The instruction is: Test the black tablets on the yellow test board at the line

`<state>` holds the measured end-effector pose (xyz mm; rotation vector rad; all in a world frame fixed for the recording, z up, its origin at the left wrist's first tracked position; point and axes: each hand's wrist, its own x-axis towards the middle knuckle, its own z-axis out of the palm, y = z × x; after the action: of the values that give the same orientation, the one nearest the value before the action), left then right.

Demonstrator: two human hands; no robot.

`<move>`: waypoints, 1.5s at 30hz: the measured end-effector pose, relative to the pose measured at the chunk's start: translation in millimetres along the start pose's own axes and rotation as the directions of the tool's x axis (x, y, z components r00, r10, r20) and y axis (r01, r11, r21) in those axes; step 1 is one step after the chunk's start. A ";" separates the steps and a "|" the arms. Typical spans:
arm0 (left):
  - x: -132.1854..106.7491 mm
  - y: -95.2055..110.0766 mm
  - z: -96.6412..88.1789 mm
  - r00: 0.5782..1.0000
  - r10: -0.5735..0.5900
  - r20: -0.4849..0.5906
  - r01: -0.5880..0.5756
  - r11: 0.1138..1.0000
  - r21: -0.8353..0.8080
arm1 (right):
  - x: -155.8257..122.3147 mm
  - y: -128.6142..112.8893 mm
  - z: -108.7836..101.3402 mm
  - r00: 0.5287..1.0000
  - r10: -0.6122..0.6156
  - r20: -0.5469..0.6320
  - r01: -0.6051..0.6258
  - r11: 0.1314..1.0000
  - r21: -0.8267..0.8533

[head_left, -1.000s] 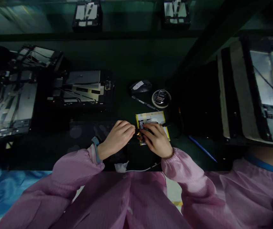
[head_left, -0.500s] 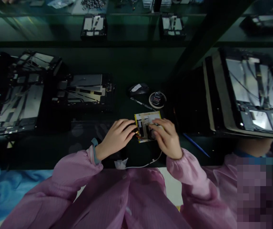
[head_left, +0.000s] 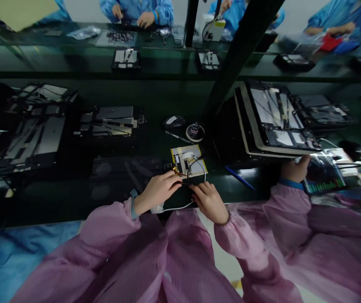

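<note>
In front of me lies a flat battery pack [head_left: 196,167] with yellow edges, a pale face and tape across it. Dark wires loop over it, and a small gold-coloured connector piece [head_left: 175,169] shows at its left side. My left hand [head_left: 159,191] is closed, thumb and fingers pinching the left end of a thin dark cable [head_left: 185,183] just below the battery's near edge. At the cable's other end my right hand [head_left: 211,203] pinches with curled fingertips. What exactly sits under the fingertips is too small to make out.
Behind the battery are a computer mouse [head_left: 173,122], a pen-like tool [head_left: 179,136] and a round coil [head_left: 195,132]. A blue stick [head_left: 240,177] lies to the right. Stacked tablet bodies [head_left: 277,113] stand farther right, with a co-worker's hand [head_left: 296,168] beneath. More open devices [head_left: 111,121] sit left.
Both my hands have come off the battery's sides and moved toward me, now pinching a thin cable between them. Wires on the battery are uncovered. The view has tilted up and turned right.
</note>
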<state>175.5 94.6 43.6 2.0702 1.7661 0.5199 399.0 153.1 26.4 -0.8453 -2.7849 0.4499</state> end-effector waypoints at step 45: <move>-20.1 8.5 4.7 0.995 -0.006 -0.099 -0.041 0.883 -0.467 | 15.4 59.4 -3.8 0.985 0.159 -0.070 -0.151 0.983 0.109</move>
<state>182.2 73.3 43.1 1.7416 1.4830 0.9644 417.6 209.7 11.2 -1.0363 -2.6107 0.5684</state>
